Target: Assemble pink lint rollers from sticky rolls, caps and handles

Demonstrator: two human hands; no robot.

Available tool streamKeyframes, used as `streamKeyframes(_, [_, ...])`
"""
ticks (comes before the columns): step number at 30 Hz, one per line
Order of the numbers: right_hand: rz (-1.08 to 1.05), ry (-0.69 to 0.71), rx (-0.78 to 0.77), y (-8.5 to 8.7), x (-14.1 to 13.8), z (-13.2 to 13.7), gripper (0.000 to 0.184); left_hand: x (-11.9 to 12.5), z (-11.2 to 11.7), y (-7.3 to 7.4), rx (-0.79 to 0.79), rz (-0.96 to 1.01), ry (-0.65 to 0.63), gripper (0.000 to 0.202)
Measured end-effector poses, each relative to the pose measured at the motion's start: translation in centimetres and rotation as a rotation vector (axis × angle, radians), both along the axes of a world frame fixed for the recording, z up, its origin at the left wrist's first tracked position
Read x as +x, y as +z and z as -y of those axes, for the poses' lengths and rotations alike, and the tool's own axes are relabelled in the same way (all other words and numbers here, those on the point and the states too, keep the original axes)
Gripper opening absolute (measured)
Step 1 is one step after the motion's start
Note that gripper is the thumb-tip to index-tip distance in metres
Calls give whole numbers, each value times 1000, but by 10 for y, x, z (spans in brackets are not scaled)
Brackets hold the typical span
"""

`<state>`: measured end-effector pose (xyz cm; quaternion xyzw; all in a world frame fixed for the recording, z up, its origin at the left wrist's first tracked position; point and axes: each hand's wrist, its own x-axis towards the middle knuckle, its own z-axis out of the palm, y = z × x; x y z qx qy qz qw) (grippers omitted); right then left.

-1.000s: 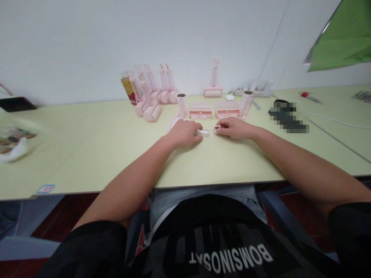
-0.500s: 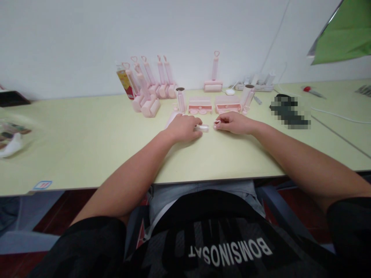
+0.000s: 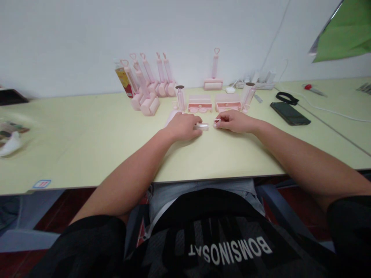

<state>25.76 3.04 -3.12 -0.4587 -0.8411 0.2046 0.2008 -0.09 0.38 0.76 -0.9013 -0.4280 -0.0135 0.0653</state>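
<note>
My left hand (image 3: 184, 126) rests on the pale green table (image 3: 87, 135), fingers curled round a pink lint-roller part whose clear tube end (image 3: 203, 126) sticks out to the right. My right hand (image 3: 233, 120) lies just right of it, fingers pinched on a small pink piece (image 3: 216, 122). The two pieces are a short gap apart. Behind my hands lie two pink roller covers (image 3: 199, 103) (image 3: 228, 102) and two upright paper rolls (image 3: 181, 96) (image 3: 247, 94).
Several finished pink lint rollers (image 3: 149, 90) stand by the wall, one more (image 3: 213, 79) to their right, beside a bottle (image 3: 124, 79). A black phone (image 3: 290, 113), cables and a red-handled tool (image 3: 311, 89) lie at right; bags (image 3: 10, 139) at far left.
My hands have hardly moved on the table. The view has tilted slightly, so everything sits a little higher in the picture.
</note>
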Motion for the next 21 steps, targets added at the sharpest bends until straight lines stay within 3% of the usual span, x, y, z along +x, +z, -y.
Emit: streamKeyframes(21, [-2,-17,-16,2,-1,2,41,0,2,2,-39,14,18,50])
